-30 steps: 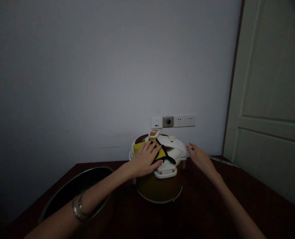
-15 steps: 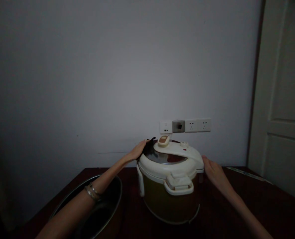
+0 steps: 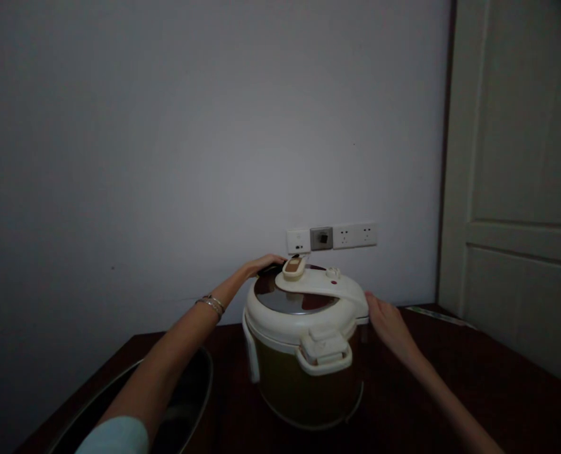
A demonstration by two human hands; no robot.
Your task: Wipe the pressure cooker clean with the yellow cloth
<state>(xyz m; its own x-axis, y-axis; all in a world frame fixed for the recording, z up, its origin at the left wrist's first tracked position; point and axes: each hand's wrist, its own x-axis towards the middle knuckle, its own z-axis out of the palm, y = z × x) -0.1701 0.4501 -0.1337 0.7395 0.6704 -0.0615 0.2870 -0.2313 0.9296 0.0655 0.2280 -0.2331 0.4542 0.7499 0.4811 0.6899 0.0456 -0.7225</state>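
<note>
A white and olive-brown electric pressure cooker [image 3: 303,325] stands upright on the dark table with its lid shut. My left hand [image 3: 264,262] rests at the far left of the lid, its fingers bent over a soft black cloth [image 3: 271,269] pressed to the lid's edge. Against the right end of the lid, my right hand [image 3: 383,314] grips the cooker, fingertips partly hidden behind it. Below my left forearm sits a large open metal pot [image 3: 209,384], half covered by the arm.
Wall sockets [image 3: 354,235] and a grey switch plate [image 3: 321,238] are behind the cooker. A pale door [image 3: 521,189] stands at the right. A thin printed strip [image 3: 438,316] lies along the table's [image 3: 417,378] back right edge.
My left hand has moved the black cloth from the lid's left side toward its back. My right hand stays at the lid's right end. The view has turned slightly right.
</note>
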